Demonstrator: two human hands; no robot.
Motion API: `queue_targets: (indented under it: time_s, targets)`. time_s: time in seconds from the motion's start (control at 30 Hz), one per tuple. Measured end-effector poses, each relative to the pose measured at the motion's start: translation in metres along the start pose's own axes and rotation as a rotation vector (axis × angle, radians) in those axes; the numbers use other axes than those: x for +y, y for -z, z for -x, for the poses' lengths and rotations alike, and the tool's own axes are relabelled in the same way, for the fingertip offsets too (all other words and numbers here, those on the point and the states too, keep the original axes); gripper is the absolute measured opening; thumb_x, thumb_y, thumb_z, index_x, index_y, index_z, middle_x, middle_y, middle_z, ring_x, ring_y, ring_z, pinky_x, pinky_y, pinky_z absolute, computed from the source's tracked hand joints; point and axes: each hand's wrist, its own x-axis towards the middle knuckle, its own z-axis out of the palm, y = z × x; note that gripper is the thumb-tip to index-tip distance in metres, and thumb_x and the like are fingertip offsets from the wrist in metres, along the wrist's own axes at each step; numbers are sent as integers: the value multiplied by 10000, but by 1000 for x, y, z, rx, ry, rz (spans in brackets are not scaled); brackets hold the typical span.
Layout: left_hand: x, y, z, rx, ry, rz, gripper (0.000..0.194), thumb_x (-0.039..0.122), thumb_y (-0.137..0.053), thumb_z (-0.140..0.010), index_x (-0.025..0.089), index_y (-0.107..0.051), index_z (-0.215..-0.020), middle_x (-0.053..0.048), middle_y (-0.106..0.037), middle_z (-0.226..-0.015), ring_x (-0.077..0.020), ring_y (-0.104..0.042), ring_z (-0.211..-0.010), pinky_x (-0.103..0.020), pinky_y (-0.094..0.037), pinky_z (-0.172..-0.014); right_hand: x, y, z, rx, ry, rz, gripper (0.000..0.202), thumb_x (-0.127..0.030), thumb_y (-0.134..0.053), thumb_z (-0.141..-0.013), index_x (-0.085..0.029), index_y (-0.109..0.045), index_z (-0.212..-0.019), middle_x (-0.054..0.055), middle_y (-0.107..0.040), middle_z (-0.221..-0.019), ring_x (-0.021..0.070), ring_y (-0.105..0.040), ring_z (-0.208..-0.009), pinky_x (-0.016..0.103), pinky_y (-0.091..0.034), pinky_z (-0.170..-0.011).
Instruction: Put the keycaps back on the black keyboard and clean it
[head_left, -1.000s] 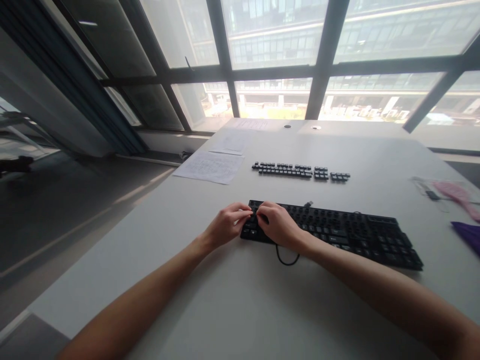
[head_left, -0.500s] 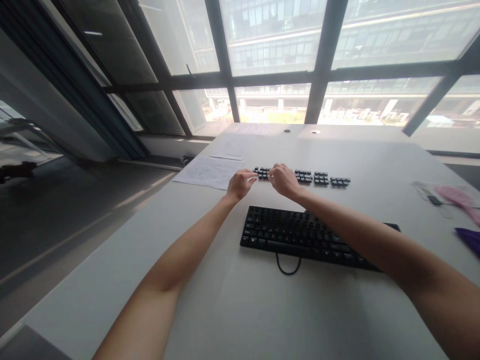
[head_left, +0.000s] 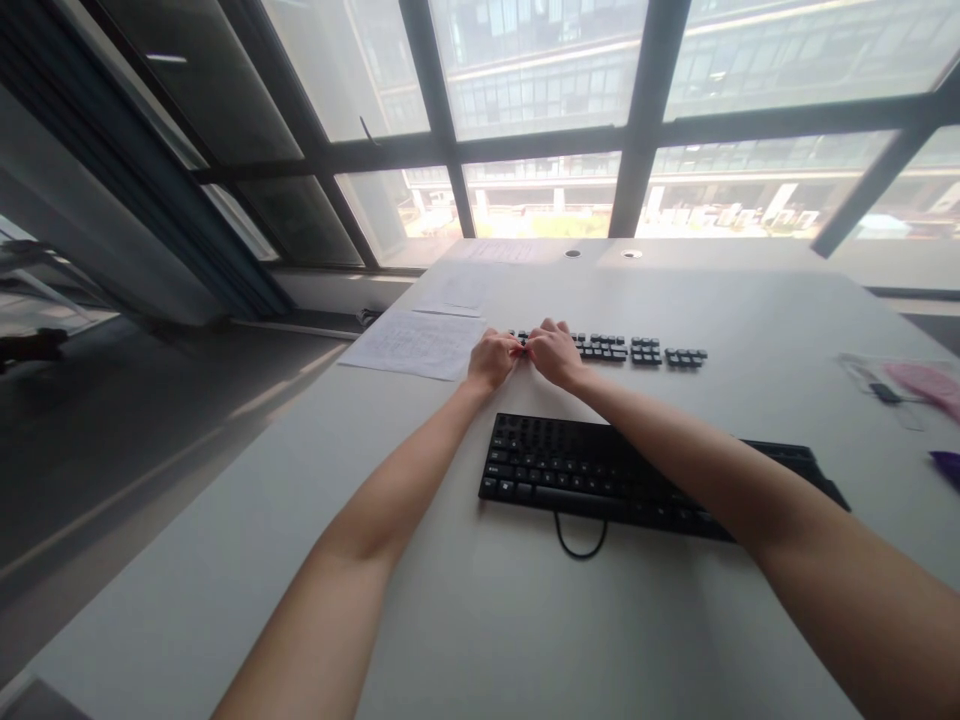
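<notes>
Several loose black keycaps (head_left: 604, 348) lie in groups of rows on the white desk, beyond a black keyboard (head_left: 555, 450). At the left end of these rows, my left hand (head_left: 493, 360) has its fingers drawn together. My right hand (head_left: 553, 352) meets it there, fingers bent and pinched, the fingertips of both hands nearly touching. Whatever sits between the fingertips is too small and covered to make out. Some keycaps are hidden behind the hands. The keyboard has bare key places in its upper rows and keys along its lower rows; my right forearm crosses above it.
Printed paper sheets (head_left: 412, 343) lie left of the hands. A black cable loop (head_left: 581, 550) sticks out from the keyboard's near edge. On the right are a pink item (head_left: 922, 385) and a purple item (head_left: 946, 466). Windows stand behind the desk (head_left: 450, 620).
My right hand has shifted left and my left hand slightly right, so their fingertips now meet at the left end of the keycap rows. The view has shifted slightly.
</notes>
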Motion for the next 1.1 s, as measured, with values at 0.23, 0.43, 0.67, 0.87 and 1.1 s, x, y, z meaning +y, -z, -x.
queue_targets:
  time_s: [0.23,0.43,0.67,0.87,1.1]
  targets:
    - [11,24,24,69,127,83,107,256,-736,-835,204,-820,-876,-54,-790,-891,-227,-658,-884,-347,-525,-835,-13,14,5,42,-26,-77,249,-161,-543,-959,-154,-774,-869,132,-747,-985,274,-514,-1049,411,-294,-925]
    - [48,67,91,0,178,464,233,378,-775,-809,209,-820,-963,-51,-797,-870,-177,-663,-725,-298,-527,-678,-36,50,58,144,-189,-454,92,-180,-683,-841,-191,-772,-820,55,-765,-869,211,-634,-865,332,-422,-831]
    - [79,78,136,-182,101,527,80,250,-765,-814,241,-823,-868,-32,-801,-875,-217,-721,-853,-346,-569,-793,-63,80,134,-15,-263,-674,73,-170,-722,-781,-204,-774,-742,17,-742,-711,184,-664,-722,279,-455,-671]
    - [79,75,136,-169,38,468,86,225,-736,-828,245,-819,-842,-28,-802,-886,-223,-725,-880,-354,-579,-815,-69,68,151,-56,-283,-773,85,-168,-702,-794,-196,-772,-755,12,-751,-714,181,-669,-696,282,-471,-674]
    - [80,70,142,-110,-9,415,104,187,-748,-827,265,-817,-837,-7,-797,-892,-220,-702,-891,-386,-553,-856,-72,61,150,-32,-277,-731,103,-132,-708,-796,-209,-775,-783,21,-764,-768,193,-677,-733,304,-479,-724]
